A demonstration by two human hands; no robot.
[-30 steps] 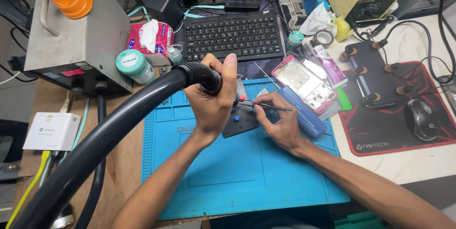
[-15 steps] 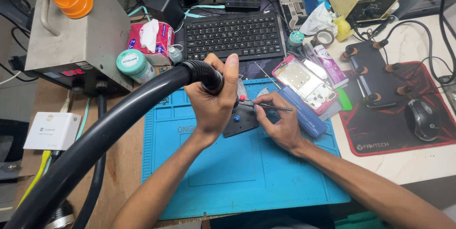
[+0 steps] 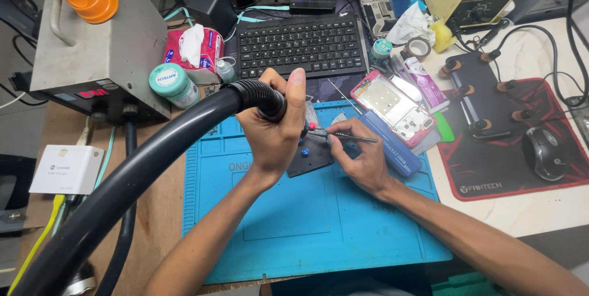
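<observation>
We see work under way: left hand [image 3: 276,136] grips the hot-air nozzle [image 3: 261,96] over the dark board [image 3: 313,158]; right hand [image 3: 362,158] pinches tweezers [image 3: 350,138] at it. Phone frame [image 3: 396,106] lies untouched beside.

Two bare forearms enter from the bottom edge, with no sleeves visible up to the frame's edge. The left hand [image 3: 274,130] and right hand [image 3: 363,158] wear no gloves, rings, watch or bracelet. Fingernails are short and unpainted; the left thumbnail shows plainly.
</observation>
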